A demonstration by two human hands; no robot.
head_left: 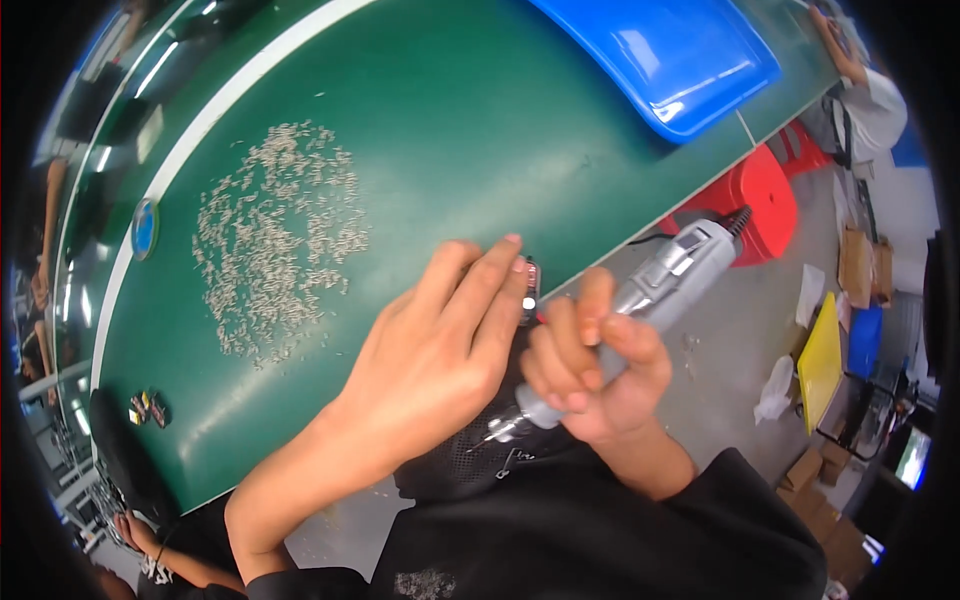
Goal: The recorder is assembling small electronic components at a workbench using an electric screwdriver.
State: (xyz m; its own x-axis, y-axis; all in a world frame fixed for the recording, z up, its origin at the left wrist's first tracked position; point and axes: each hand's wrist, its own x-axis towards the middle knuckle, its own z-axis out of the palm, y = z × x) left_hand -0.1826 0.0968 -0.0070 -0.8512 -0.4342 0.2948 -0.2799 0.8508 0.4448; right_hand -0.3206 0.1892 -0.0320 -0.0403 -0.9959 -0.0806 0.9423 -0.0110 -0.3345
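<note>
My left hand reaches over the table's near edge, palm down with its fingers stretched out. Its fingertips lie against a small dark oblong piece with a reddish, shiny part; the thumb is hidden. In my right hand is a grey electric screwdriver, fingers wrapped round its body. The tool is tilted, with its cord end up to the right and its bit pointing down left, over my dark clothing. Many tiny metal screw-like pieces lie scattered on the green table, left of my left hand.
A blue plastic tray sits at the far right of the green table. A round blue item and several small dark pieces lie at the left. Red stools stand beyond the right edge. Other people sit around.
</note>
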